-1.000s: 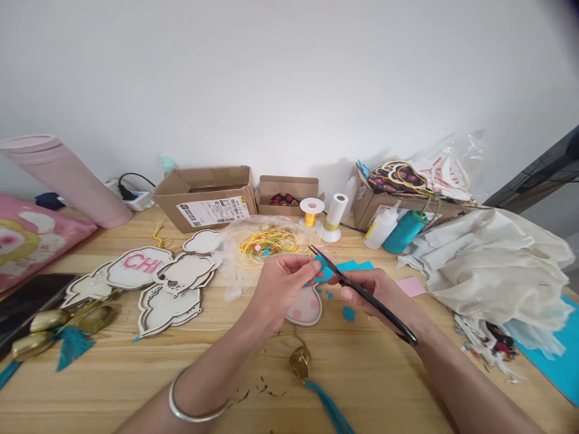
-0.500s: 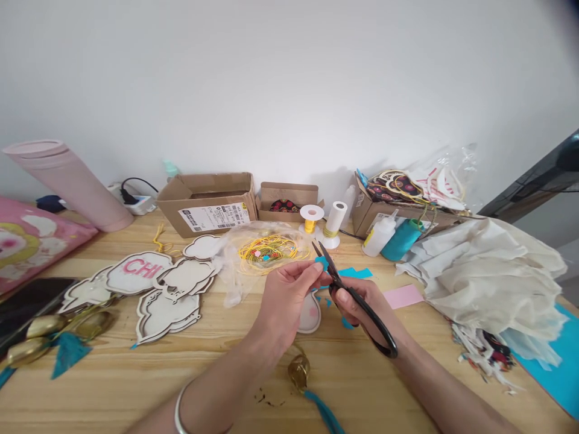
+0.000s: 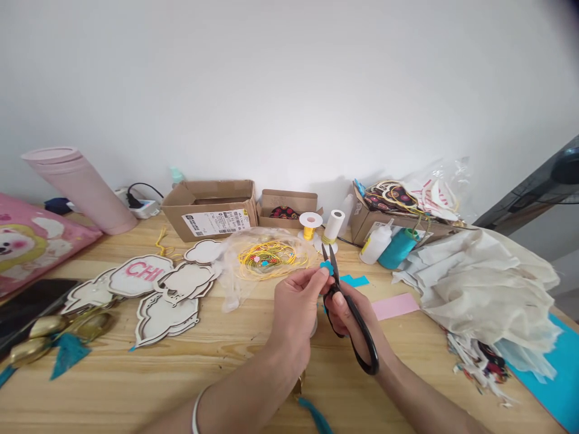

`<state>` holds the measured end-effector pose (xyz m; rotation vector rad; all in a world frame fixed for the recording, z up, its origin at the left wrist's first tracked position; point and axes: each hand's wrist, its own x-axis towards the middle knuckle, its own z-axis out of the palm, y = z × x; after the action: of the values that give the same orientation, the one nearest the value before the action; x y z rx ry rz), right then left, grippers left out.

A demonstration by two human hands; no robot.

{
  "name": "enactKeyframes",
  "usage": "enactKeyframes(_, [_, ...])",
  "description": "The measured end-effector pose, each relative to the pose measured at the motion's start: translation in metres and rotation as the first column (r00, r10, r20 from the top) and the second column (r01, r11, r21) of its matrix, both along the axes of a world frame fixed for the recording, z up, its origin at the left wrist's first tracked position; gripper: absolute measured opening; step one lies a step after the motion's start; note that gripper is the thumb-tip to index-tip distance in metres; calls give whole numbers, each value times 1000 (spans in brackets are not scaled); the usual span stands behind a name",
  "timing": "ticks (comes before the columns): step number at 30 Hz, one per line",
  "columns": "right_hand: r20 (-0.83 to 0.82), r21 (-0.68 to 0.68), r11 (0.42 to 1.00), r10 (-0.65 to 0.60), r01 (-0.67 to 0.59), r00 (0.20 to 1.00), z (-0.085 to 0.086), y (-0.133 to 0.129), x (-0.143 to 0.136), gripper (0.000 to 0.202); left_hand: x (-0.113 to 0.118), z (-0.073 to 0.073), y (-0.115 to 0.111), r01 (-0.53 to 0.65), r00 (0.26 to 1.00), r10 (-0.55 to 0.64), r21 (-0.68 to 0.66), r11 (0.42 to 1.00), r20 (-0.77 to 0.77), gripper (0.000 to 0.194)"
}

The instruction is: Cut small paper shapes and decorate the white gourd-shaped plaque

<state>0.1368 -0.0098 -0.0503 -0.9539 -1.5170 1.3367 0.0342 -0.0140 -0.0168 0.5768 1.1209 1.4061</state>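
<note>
My left hand (image 3: 296, 304) pinches a small blue flower-shaped cutout (image 3: 326, 267) between thumb and fingertips. Black-handled scissors (image 3: 363, 337) are gripped in my right hand (image 3: 346, 310), their blades pointing up and slightly parted beside the cutout. Behind my right hand, a blue paper piece (image 3: 355, 281) lies on the table. A pink paper strip (image 3: 396, 307) lies to its right. Under my wrists are a gold bell-like piece (image 3: 299, 383) and its teal ribbon (image 3: 315, 415), partly covered by my left arm.
Cloud-shaped wooden plaques (image 3: 167, 316) lie left on the wooden table. A plastic bag with yellow cords (image 3: 271, 256), spools, a glue bottle (image 3: 377, 242), teal thread (image 3: 398, 247) and cardboard boxes (image 3: 210, 208) stand behind. Cream fabric (image 3: 484, 283) is heaped at right.
The scissors have turned more upright, and both hands have shifted slightly right in the picture. The flower cutout now shows more fully beside the blades. The view has moved a little.
</note>
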Motion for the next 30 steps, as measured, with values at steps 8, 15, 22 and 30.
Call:
enactKeyframes(8, [14,-19,998,-65,65,998,3,0,3,45,2,4,0,-9,1000,10,15,1000,-8,12])
enactKeyframes(15, [31,-27,997,-74,75,997,6,-1,3,45,2,2,1,-29,1000,29,16,999,6,11])
enactKeyframes(22, [43,-30,996,-78,80,996,6,-1,4,47,2,2,2,-34,999,34,23,999,13,10])
enactKeyframes(30, [63,-32,997,-74,76,995,7,-1,6,46,-2,4,2,-35,999,35,-1,999,-13,12])
